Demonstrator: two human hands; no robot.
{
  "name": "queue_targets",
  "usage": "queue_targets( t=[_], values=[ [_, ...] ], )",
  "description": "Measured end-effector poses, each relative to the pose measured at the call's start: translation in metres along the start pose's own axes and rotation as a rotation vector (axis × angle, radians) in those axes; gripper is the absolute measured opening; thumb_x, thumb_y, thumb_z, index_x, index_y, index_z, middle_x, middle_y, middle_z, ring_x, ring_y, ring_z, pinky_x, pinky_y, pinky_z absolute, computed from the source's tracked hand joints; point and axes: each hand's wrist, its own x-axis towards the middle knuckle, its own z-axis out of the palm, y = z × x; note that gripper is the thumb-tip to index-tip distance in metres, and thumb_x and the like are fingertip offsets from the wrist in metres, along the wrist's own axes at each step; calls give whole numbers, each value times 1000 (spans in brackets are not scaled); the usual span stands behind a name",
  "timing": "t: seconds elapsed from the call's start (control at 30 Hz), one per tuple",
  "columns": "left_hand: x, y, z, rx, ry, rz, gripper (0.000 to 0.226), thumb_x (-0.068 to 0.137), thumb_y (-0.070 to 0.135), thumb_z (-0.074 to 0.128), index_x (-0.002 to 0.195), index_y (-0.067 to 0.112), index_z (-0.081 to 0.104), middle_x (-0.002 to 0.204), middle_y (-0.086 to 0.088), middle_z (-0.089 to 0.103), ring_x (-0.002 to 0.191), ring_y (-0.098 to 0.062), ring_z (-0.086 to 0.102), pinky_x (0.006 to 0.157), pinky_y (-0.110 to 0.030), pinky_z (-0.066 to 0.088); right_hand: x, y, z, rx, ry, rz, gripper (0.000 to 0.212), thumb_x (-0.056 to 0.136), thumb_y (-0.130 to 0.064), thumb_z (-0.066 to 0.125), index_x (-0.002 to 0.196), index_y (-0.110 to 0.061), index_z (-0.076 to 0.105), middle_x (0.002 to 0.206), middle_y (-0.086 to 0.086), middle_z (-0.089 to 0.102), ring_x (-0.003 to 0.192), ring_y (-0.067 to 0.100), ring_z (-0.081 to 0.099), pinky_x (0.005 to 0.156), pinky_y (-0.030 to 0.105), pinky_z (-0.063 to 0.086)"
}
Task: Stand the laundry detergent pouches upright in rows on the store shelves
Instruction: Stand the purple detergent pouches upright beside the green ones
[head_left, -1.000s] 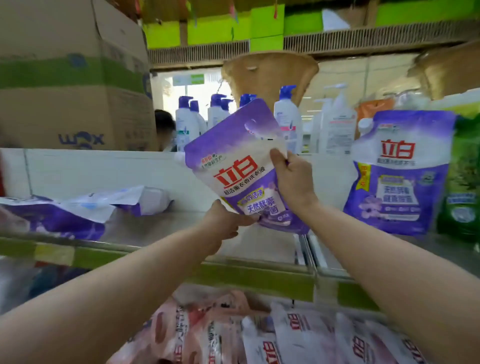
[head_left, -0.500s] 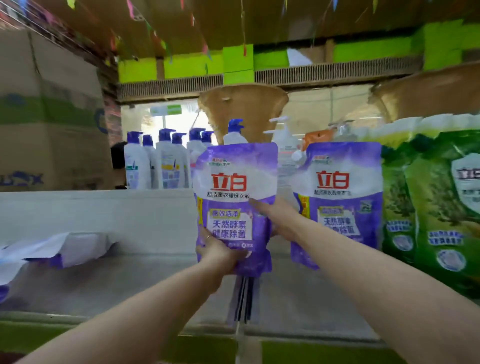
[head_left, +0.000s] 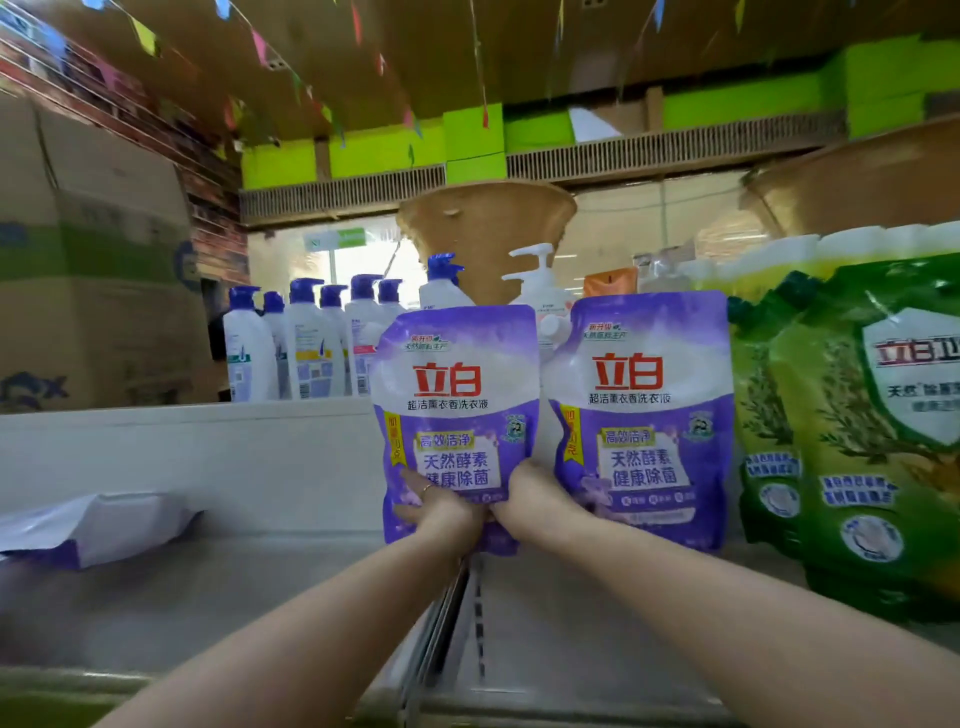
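Note:
A purple and white detergent pouch (head_left: 453, 395) stands upright at the back of the grey shelf (head_left: 218, 597). My left hand (head_left: 441, 512) grips its lower left corner and my right hand (head_left: 537, 499) grips its lower right edge. Right beside it, touching, a second purple pouch (head_left: 641, 410) stands upright. Another purple pouch (head_left: 98, 527) lies flat at the shelf's left. Green detergent pouches (head_left: 857, 441) stand in a row at the right.
A white back panel (head_left: 182, 452) closes the shelf behind the pouches. Beyond it stand white pump bottles with blue caps (head_left: 306, 343). Cardboard boxes (head_left: 88, 270) are stacked at the left. A seam between shelf boards (head_left: 447, 613) runs under my hands.
The held pouch went from tilted in the air to upright, and has moved right and back until it stands next to the second purple pouch. My view has risen and shifted right.

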Motion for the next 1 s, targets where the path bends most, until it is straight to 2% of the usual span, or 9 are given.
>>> queue_targets(
  t=[0.17, 0.3, 0.43, 0.5, 0.57, 0.63, 0.67, 0.8, 1.0],
  values=[
    [0, -4, -7, 42, -95, 51, 116, 70, 24, 75, 148, 37, -10, 154, -15, 8, 136, -44, 32, 96, -55, 48, 4, 4, 5, 72, 6, -23, 43, 83, -23, 53, 119, -1, 48, 116, 15, 61, 102, 29, 61, 72, 27, 46],
    [27, -20, -8, -34, -205, 61, 123, 40, 21, 76, 144, 38, 12, 146, -15, 34, 123, -48, 47, 67, -57, 58, -14, -5, -13, 124, 42, -65, 40, 81, -15, 56, 119, -6, 48, 118, 13, 62, 106, 30, 60, 77, 27, 45],
    [-5, -4, -37, -139, -166, 95, 59, 81, -2, 52, 131, 23, 33, 108, -10, 59, 75, -28, 63, 44, -30, 57, -35, -21, -34, 105, 128, -170, 32, 88, -10, 51, 118, -1, 43, 123, 18, 56, 109, 33, 55, 74, 27, 39],
    [-1, -5, -54, -124, -124, 100, 59, 90, -5, 41, 139, 24, 24, 90, -11, 55, 59, -20, 53, 35, -20, 48, -40, -33, -43, 70, 177, -210, 36, 90, -14, 48, 123, -2, 40, 126, 17, 51, 110, 33, 53, 74, 29, 36],
    [-8, -3, -74, -129, -102, 80, 46, 93, -6, 37, 135, 12, 31, 71, -12, 52, 51, -20, 48, 37, -19, 43, -40, -48, -49, 75, 208, -249, 35, 90, -15, 48, 122, -4, 42, 124, 16, 52, 107, 31, 52, 78, 30, 38],
    [-16, -2, -94, -143, -76, 6, 15, 96, -3, 33, 90, 8, 43, 56, -10, 51, 46, -20, 49, 44, -19, 42, -40, -68, -54, 125, 231, -282, 32, 88, -14, 51, 118, -5, 46, 119, 14, 55, 100, 28, 54, 80, 32, 42],
    [-17, -3, -106, -134, -70, -8, 25, 97, -1, 32, 75, 11, 36, 58, -11, 49, 49, -20, 49, 49, -21, 41, -41, -80, -54, 148, 240, -309, 31, 87, -13, 52, 116, -5, 48, 117, 14, 56, 98, 26, 53, 81, 34, 43],
    [-13, -3, -154, -159, -25, 4, 12, 95, -4, 37, 88, 6, 39, 74, -12, 44, 60, -19, 46, 57, -27, 42, -46, -139, -38, 174, 246, -445, 27, 88, -13, 51, 112, -1, 51, 109, 13, 56, 94, 25, 50, 76, 30, 39],
    [9, -7, -256, -184, 2, -30, 36, 97, -4, 26, 64, 7, 36, 66, -7, 35, 58, -15, 37, 55, -18, 33, -48, -248, 38, 175, 113, -557, 29, 88, -15, 49, 114, -3, 54, 116, 14, 58, 107, 29, 53, 82, 33, 42]
  ],
)
